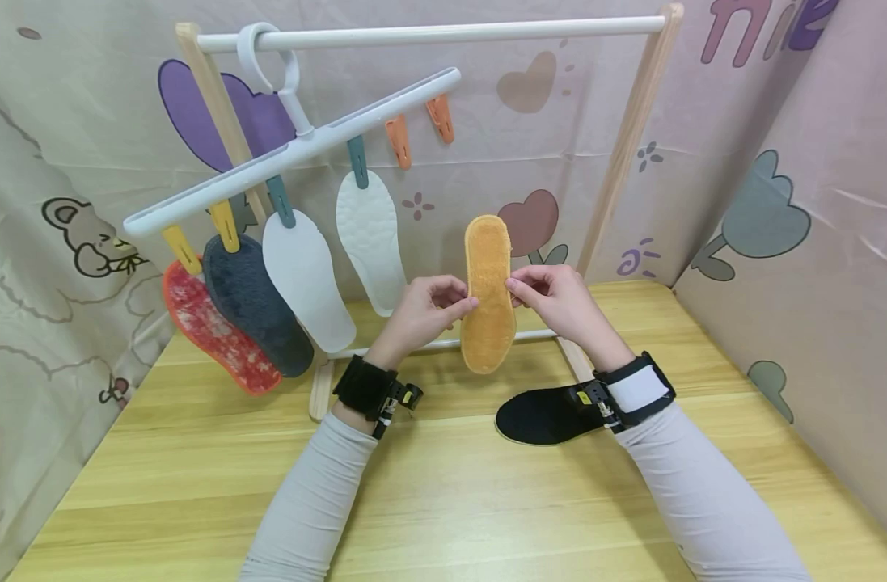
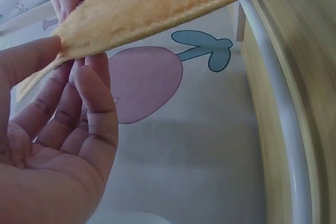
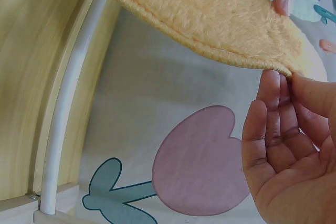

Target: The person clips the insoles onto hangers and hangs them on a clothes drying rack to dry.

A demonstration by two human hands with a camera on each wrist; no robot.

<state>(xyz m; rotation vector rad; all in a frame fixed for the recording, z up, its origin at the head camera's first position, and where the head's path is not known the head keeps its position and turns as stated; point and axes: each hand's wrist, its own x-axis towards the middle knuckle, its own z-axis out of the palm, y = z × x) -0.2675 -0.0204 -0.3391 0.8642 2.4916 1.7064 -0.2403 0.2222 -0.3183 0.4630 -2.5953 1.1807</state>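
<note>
Two hands are holding an orange fuzzy insole upright at the centre of the frame, above the wooden table. The left hand is pinching its left edge, the right hand its right edge. Because both are gripping only by the fingertips, the soft insole could slip down onto the black insole lying at lower right.

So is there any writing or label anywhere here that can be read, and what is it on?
"nie": large pink and purple letters on the backdrop cloth, cut off at the top edge, so the whole word cannot be told.
No readable text on the orange insole, the black insole, the hanging insoles or the wrist straps.
</note>
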